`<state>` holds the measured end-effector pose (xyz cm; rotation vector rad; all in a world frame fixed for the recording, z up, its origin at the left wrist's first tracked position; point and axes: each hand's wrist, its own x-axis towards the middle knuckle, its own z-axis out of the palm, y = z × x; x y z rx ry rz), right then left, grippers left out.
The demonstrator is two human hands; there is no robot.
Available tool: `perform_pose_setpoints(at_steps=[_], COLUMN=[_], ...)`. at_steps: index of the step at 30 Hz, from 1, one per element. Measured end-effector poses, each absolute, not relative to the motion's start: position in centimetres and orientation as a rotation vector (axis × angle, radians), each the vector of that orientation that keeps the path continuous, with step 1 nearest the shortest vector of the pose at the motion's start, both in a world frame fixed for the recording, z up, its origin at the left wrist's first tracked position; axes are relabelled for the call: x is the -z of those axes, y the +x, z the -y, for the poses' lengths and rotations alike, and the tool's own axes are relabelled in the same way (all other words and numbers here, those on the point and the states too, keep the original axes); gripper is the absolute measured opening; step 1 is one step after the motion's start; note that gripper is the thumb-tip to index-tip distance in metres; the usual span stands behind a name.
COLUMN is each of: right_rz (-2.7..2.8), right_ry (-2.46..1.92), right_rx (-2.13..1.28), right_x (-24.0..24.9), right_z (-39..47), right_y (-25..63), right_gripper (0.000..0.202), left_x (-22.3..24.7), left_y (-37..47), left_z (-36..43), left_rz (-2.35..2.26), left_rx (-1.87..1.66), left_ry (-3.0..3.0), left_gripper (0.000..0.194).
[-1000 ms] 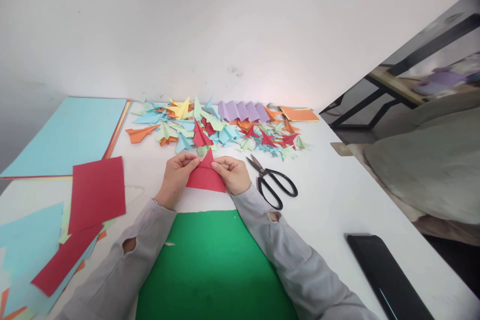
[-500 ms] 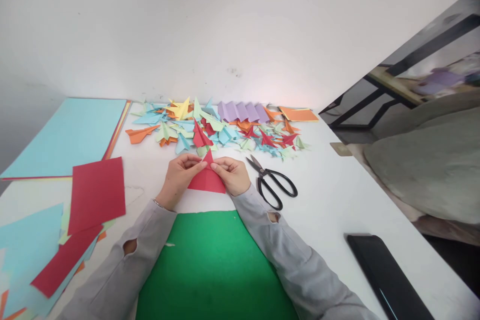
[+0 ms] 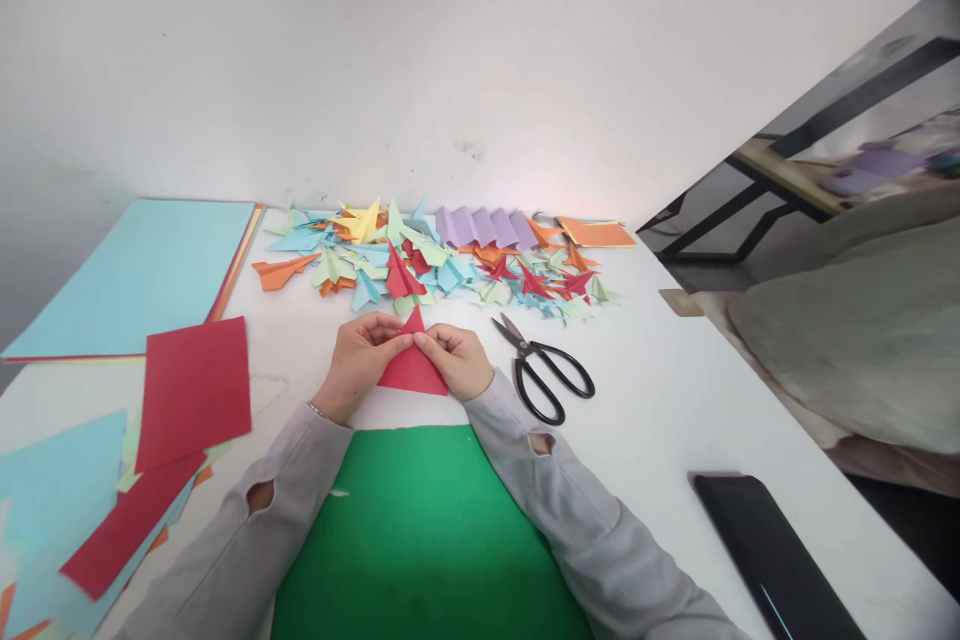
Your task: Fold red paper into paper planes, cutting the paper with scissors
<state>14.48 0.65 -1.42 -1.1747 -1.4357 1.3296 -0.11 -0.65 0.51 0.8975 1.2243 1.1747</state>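
A red paper (image 3: 414,373) with a pointed top is held between both hands, its wide edge toward me. My left hand (image 3: 356,360) pinches it from the left, thumb near the upper middle. From the right, my right hand (image 3: 459,358) grips it, and the two thumb tips nearly meet below the point. Behind the hands lies a pile of small folded paper planes, among them a red one (image 3: 403,275) and an orange one (image 3: 281,272). A green mat (image 3: 427,530) lies between my forearms.
Black-handled scissors (image 3: 541,365) lie right of my right hand. A black phone-like object (image 3: 772,550) is at lower right. Red sheets (image 3: 195,390) and large blue sheets (image 3: 142,275) lie left. Pleated purple paper (image 3: 487,227) stands by the wall. Grey-green fabric (image 3: 855,320) is beyond the right edge.
Both thumbs have shifted slightly left on the red paper, and my right hand has moved a little left. The paper's lower edge has tilted or shifted slightly toward me.
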Motion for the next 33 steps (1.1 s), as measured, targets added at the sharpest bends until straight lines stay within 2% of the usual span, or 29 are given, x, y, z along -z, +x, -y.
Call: perform_pose_setpoints(at_steps=[10, 33], right_rz=[1.366, 1.454], right_ry=[-1.186, -1.132], right_rx=[-1.341, -1.360], right_x=[1.56, 1.18], right_z=[-0.64, -0.59], right_y=[14.44, 14.61], right_gripper=[0.046, 0.051], left_x=[-0.87, -0.86], left_y=[-0.44, -0.24], left_z=[0.55, 0.68], left_rz=[-1.190, -1.176], left_rx=[-1.159, -1.175], left_ry=[0.885, 0.852], left_gripper=[0.026, 0.031])
